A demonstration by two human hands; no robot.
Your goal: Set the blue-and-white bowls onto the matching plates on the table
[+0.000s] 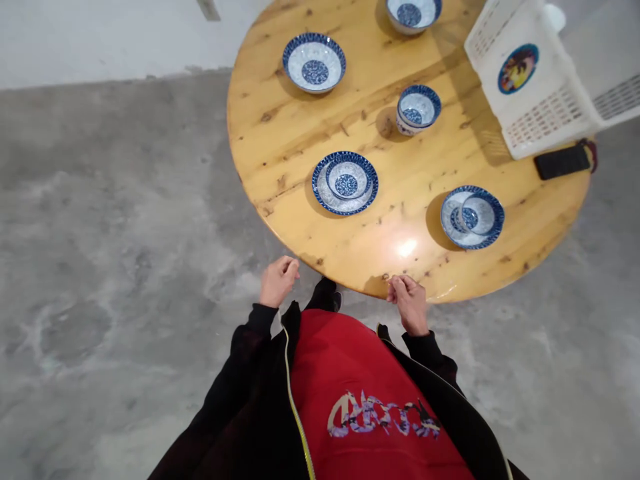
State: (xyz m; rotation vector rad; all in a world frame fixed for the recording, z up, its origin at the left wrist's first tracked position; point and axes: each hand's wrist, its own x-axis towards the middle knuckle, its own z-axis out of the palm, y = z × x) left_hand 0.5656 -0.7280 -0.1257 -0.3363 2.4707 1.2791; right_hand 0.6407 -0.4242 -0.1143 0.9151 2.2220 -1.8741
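My left hand [278, 281] hangs just off the near edge of a round wooden table [390, 253], fingers curled in with nothing in them. My right hand [409, 301] is at the table's near rim, fingers loosely curled, holding nothing. Closest on the table are a blue-and-white plate with a small bowl on it [345, 183] and a second plate [472, 217] with a small bowl on it. Farther off stand a small deep bowl [418, 109], a wide bowl [315, 63] and another bowl [413, 13] at the far edge.
A white plastic basket [537, 87] with a round sticker sits at the table's right side, overhanging it. A black phone [562, 162] lies beside it near the rim. Grey concrete floor [110, 220] surrounds the table. My shoe [325, 295] shows under the table edge.
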